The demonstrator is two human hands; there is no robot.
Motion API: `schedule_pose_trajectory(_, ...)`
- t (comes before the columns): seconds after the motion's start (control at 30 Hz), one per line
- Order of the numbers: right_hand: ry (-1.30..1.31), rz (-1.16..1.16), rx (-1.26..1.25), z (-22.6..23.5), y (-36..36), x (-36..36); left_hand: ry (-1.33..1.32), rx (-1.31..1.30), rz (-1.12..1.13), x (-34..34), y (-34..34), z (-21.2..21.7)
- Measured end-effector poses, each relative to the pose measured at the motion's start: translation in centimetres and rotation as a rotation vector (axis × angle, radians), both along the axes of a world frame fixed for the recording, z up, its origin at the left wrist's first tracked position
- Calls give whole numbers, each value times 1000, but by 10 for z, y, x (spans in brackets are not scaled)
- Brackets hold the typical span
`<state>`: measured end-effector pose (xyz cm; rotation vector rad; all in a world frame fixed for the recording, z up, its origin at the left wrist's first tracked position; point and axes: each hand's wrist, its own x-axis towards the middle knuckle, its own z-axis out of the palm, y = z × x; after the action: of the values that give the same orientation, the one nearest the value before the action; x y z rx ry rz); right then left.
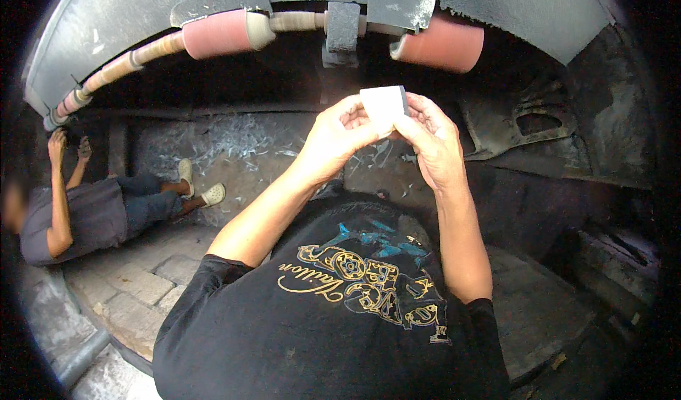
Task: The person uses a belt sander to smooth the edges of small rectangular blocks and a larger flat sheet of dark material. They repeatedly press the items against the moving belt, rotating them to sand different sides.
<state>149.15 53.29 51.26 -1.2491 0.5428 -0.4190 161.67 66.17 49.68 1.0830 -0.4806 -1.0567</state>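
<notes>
Looking down from my head, I hold a small pale grey block [384,106] up in front of my chest, my left hand [338,136] pinching its left edge and my right hand [430,139] curled round its right side, so both hands grasp it about equally. Its long side runs roughly across from hand to hand, just below the long shaft with pink rollers [216,34] overhead. Away to my left another person [92,212] sits on the brick floor [138,283], arms raised.

Both hands raised: left hand [339,132] and right hand [431,139] pinch small white block [384,106], possibly stone, below pink rollers [220,34]. Another person [85,212] sits at left.
</notes>
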Motion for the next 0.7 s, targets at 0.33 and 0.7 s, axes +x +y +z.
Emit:
schedule_pose_trajectory(0.33,85,-69,9,-8,-17,32,99,1,85,22,-31,-17)
schedule_pose_trajectory(0.7,-42,-72,-57,4,-12,25,-105,-46,57,24,-25,2)
